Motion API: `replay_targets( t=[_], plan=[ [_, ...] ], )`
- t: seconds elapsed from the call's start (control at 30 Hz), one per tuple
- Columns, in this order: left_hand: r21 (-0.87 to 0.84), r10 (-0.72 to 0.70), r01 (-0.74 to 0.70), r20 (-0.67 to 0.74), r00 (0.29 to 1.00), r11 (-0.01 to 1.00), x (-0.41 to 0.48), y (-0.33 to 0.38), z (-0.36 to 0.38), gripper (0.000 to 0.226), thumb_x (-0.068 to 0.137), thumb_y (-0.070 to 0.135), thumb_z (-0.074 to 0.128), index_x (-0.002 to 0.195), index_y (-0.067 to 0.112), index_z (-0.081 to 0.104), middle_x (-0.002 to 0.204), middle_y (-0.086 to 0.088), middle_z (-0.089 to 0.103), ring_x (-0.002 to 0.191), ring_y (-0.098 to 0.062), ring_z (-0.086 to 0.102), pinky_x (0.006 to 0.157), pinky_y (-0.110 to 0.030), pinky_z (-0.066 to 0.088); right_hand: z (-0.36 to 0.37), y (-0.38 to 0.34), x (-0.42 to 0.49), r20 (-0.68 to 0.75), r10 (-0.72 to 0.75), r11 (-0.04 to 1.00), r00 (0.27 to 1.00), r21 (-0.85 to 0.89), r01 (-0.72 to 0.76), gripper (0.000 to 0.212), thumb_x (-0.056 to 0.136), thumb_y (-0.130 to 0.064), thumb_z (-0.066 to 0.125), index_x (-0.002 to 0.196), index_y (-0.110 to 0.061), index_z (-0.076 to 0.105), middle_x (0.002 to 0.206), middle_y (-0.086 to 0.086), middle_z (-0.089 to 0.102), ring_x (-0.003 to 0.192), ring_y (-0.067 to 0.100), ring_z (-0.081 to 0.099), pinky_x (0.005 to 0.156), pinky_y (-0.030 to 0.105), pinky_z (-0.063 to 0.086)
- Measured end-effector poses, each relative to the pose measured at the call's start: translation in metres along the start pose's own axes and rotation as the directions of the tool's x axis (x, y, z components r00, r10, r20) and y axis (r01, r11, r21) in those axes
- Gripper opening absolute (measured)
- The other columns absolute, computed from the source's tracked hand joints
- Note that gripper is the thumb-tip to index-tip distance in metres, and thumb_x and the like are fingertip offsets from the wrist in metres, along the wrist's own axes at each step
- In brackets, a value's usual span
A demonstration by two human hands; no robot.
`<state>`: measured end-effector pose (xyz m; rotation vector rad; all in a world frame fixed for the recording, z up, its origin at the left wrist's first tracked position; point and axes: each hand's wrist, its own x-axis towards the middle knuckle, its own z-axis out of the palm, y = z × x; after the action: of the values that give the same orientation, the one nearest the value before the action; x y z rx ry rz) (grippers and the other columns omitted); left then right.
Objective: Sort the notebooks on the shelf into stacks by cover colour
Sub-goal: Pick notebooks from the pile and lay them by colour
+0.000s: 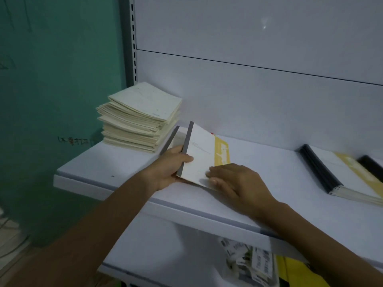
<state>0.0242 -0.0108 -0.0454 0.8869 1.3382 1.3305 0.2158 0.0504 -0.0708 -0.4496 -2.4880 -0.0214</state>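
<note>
A white notebook with a grey spine [200, 154] and a yellow band is tilted up off the white shelf [269, 179]. My left hand [170, 168] grips its grey spine edge, thumb on the cover. My right hand [238, 181] presses flat on its lower right corner. Just left of it another grey-spined notebook [170, 139] shows only its edge. A tall stack of cream notebooks [141, 117] stands at the shelf's far left. At the right lies a stack of black-spined notebooks [339, 175] with white covers and yellow bands.
The shelf's white back panel [248, 48] rises behind. A green wall [58, 79] is on the left. A lower shelf holds printed packets [250, 262] and something yellow [298, 272]. The shelf's front lip [128, 189] runs diagonally under my arms.
</note>
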Motion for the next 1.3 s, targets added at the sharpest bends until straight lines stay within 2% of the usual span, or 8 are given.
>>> replay_targets(
  t=[0.13, 0.3, 0.4, 0.53, 0.7, 0.87, 1.07, 1.3],
  plan=[
    [0.109, 0.184, -0.177, -0.06, 0.981, 0.978, -0.009, 0.002, 0.0, 0.036, 0.096, 0.0, 0.041, 0.123, 0.021, 0.054, 0.123, -0.002, 0.062, 0.112, -0.021, 0.059, 0.094, -0.037, 0.049, 0.002, 0.012, 0.003, -0.141, 0.491, 0.815, 0.859, 0.424, -0.396, 0.034, 0.099, -0.036, 0.041, 0.085, -0.017, 0.066, 0.082, -0.007, 0.067, 0.08, 0.012, 0.062, 0.072, 0.029, 0.048],
    [0.264, 0.425, -0.388, -0.096, 0.9, 0.883, -0.038, 0.014, -0.018, 0.04, 0.095, 0.001, 0.04, 0.118, 0.031, 0.054, 0.104, 0.017, 0.066, 0.096, -0.001, 0.064, 0.079, -0.018, 0.053, 0.023, 0.03, 0.042, -0.028, 0.763, 0.618, 0.645, 0.322, -0.717, 0.022, 0.094, -0.03, 0.052, 0.11, -0.016, 0.06, 0.1, -0.004, 0.065, 0.098, 0.017, 0.061, 0.074, 0.023, 0.04],
    [0.296, 0.48, -0.433, -0.105, 0.871, 0.851, -0.057, 0.022, -0.036, 0.037, 0.095, 0.001, 0.042, 0.114, 0.03, 0.054, 0.101, 0.017, 0.067, 0.089, 0.003, 0.065, 0.072, -0.013, 0.052, 0.036, 0.017, 0.072, 0.109, 0.806, 0.573, 0.582, 0.099, -0.813, 0.05, 0.086, -0.051, 0.056, 0.123, -0.018, 0.049, 0.105, -0.002, 0.062, 0.099, 0.019, 0.059, 0.077, 0.03, 0.039],
    [0.272, 0.47, -0.42, -0.153, 0.87, 0.866, -0.077, 0.017, -0.056, 0.035, 0.096, 0.0, 0.042, 0.117, 0.027, 0.053, 0.1, 0.018, 0.065, 0.083, 0.008, 0.064, 0.064, -0.006, 0.05, 0.046, 0.013, 0.098, 0.197, 0.826, 0.542, 0.528, -0.026, -0.84, 0.057, 0.069, -0.058, 0.066, 0.105, -0.016, 0.05, 0.105, 0.003, 0.061, 0.098, 0.024, 0.06, 0.076, 0.032, 0.041],
    [0.257, 0.401, -0.344, -0.218, 0.89, 0.903, -0.092, 0.003, -0.076, 0.033, 0.098, 0.002, 0.041, 0.118, 0.025, 0.053, 0.099, 0.016, 0.064, 0.089, 0.0, 0.062, 0.059, -0.006, 0.049, 0.031, 0.017, 0.101, 0.271, 0.859, 0.423, 0.434, 0.098, -0.901, 0.05, 0.068, -0.044, 0.083, 0.074, -0.015, 0.042, 0.076, -0.001, 0.052, 0.068, 0.013, 0.053, 0.061, 0.025, 0.042],
    [0.206, 0.367, -0.322, -0.237, 0.9, 0.924, -0.096, -0.001, -0.079, 0.033, 0.098, 0.003, 0.04, 0.114, 0.03, 0.053, 0.097, 0.018, 0.064, 0.084, 0.002, 0.062, 0.056, -0.008, 0.048, 0.029, 0.021, 0.091, 0.234, 0.904, 0.245, 0.358, 0.401, -0.883, 0.024, 0.087, -0.025, 0.068, 0.1, -0.008, 0.057, 0.094, 0.005, 0.065, 0.064, 0.012, 0.056, 0.053, 0.022, 0.041],
    [0.19, 0.375, -0.339, -0.209, 0.903, 0.921, -0.092, -0.006, -0.054, 0.035, 0.097, 0.006, 0.043, 0.102, 0.039, 0.054, 0.098, 0.018, 0.065, 0.091, -0.003, 0.062, 0.07, -0.019, 0.048, 0.003, 0.014, 0.065, 0.062, 0.905, 0.29, 0.421, 0.634, -0.717, 0.012, 0.1, -0.02, 0.046, 0.108, -0.011, 0.045, 0.101, 0.007, 0.062, 0.063, 0.018, 0.066, 0.05, 0.024, 0.05],
    [0.195, 0.44, -0.413, -0.128, 0.889, 0.89, -0.079, 0.0, 0.003, 0.024, 0.099, 0.016, 0.047, 0.096, 0.036, 0.059, 0.097, 0.016, 0.069, 0.09, -0.002, 0.066, 0.075, -0.021, 0.051, -0.039, 0.008, 0.011, -0.332, 0.809, 0.581, 0.485, 0.578, -0.573, 0.013, 0.101, -0.026, 0.042, 0.109, -0.017, 0.039, 0.103, -0.001, 0.059, 0.077, 0.01, 0.063, 0.055, 0.021, 0.052]
  ],
)
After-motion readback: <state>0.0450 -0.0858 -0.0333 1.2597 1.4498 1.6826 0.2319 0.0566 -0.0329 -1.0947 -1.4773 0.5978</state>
